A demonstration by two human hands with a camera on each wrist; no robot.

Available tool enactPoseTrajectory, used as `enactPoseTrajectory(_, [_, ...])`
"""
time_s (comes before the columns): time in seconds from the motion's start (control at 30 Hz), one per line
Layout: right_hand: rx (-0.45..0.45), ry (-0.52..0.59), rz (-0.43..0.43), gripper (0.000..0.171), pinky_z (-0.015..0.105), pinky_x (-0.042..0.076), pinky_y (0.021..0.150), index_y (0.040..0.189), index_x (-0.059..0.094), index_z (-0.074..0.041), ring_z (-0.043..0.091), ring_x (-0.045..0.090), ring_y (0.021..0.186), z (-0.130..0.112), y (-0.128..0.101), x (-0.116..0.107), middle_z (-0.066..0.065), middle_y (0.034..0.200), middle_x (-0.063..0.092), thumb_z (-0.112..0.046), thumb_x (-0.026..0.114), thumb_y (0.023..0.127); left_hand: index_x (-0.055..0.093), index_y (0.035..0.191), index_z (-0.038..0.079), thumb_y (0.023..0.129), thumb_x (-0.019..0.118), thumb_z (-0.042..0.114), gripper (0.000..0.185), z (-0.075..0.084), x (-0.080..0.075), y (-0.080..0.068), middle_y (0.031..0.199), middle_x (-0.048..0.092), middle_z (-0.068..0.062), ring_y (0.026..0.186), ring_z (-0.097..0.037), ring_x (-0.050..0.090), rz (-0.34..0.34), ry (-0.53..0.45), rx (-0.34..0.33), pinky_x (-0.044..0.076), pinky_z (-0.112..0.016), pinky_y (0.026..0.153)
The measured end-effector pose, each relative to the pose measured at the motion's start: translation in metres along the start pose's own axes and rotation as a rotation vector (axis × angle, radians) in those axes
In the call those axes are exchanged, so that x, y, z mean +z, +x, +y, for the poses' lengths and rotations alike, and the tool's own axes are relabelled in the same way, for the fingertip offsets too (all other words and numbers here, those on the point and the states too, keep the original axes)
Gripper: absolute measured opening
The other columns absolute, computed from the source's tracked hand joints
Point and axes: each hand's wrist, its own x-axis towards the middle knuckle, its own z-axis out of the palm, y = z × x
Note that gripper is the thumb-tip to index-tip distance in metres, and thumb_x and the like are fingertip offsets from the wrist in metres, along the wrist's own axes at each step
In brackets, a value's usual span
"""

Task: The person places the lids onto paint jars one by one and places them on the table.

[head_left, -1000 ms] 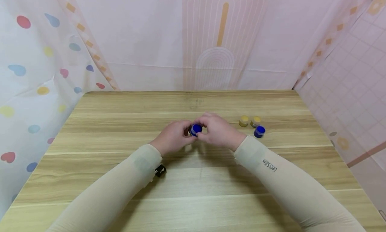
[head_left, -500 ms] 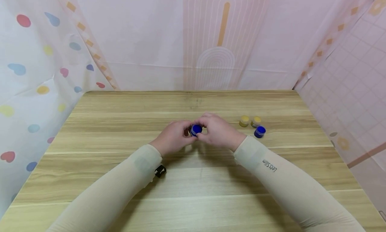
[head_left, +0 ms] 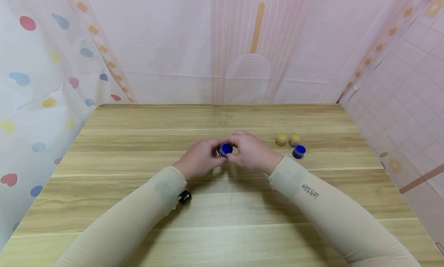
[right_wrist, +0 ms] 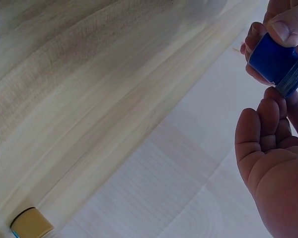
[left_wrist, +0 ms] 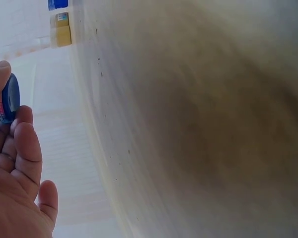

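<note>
- Head view: the left hand (head_left: 199, 158) and the right hand (head_left: 250, 151) meet above the middle of the wooden table (head_left: 138, 128), both pinching one small blue paint pot (head_left: 226, 149) between their fingertips. A second blue pot (head_left: 298, 151) stands to the right, just beside two yellow pots (head_left: 287, 139). Both arms wear beige sleeves (head_left: 326, 205).
- Left wrist view: the left hand (left_wrist: 15, 183) has curled fingers (left_wrist: 26, 148) against the blue paint pot (left_wrist: 5, 99), whose label edge shows; a thumb tip presses it from above. The yellow pots (left_wrist: 62, 29) sit far off.
- Right wrist view: the right hand (right_wrist: 275, 163) grasps the blue paint pot (right_wrist: 275, 62), with the other hand's fingertips on its top. One yellow pot (right_wrist: 31, 224) stands on the table (right_wrist: 89, 99) at the lower left.
</note>
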Motion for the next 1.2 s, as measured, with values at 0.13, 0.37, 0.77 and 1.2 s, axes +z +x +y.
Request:
enactPoseTrajectory(0.13, [0.026, 0.024, -0.003, 0.037, 0.038, 0.055, 0.097, 0.130, 0.070, -0.003, 0.024, 0.065, 0.109, 0.0003, -0.0004, 0.0003, 0.008, 0.116, 0.069, -0.015, 0.074, 0.095, 0.071, 0.109, 0.013, 0.095, 0.078, 0.024, 0.019, -0.0001, 0.0000, 0.0000, 0.087, 0.066, 0.000, 0.078, -0.016, 0.059, -0.005, -0.002, -0.012, 0.051, -0.032, 0.070])
enactPoseTrajectory(0.37, [0.034, 0.078, 0.007, 0.036, 0.040, 0.054, 0.098, 0.128, 0.069, -0.002, 0.031, 0.066, 0.112, 0.0022, -0.0021, 0.0006, 0.010, 0.118, 0.069, -0.014, 0.075, 0.094, 0.071, 0.111, 0.013, 0.095, 0.077, 0.025, 0.021, 0.0009, -0.0011, -0.0005, 0.087, 0.067, 0.000, 0.077, -0.016, 0.060, -0.017, -0.007, -0.029, 0.051, -0.032, 0.069])
enactPoseTrajectory(0.77, [0.023, 0.100, 0.008, 0.039, 0.042, 0.054, 0.099, 0.130, 0.067, -0.002, 0.031, 0.066, 0.113, 0.0059, -0.0052, -0.0002, 0.011, 0.122, 0.070, -0.015, 0.074, 0.094, 0.071, 0.113, 0.014, 0.096, 0.078, 0.030, 0.025, 0.0046, -0.0015, -0.0003, 0.086, 0.066, 0.001, 0.076, -0.016, 0.059, -0.016, 0.024, -0.027, 0.050, -0.032, 0.067])
enactPoseTrajectory(1.2, [0.044, 0.110, -0.003, 0.031, 0.038, 0.054, 0.092, 0.124, 0.069, -0.005, 0.028, 0.064, 0.105, 0.0070, -0.0056, 0.0018, 0.006, 0.110, 0.069, -0.014, 0.074, 0.095, 0.071, 0.110, 0.014, 0.095, 0.078, 0.028, 0.022, 0.0044, -0.0016, -0.0012, 0.086, 0.066, 0.001, 0.075, -0.016, 0.059, -0.017, 0.015, -0.028, 0.050, -0.033, 0.067])
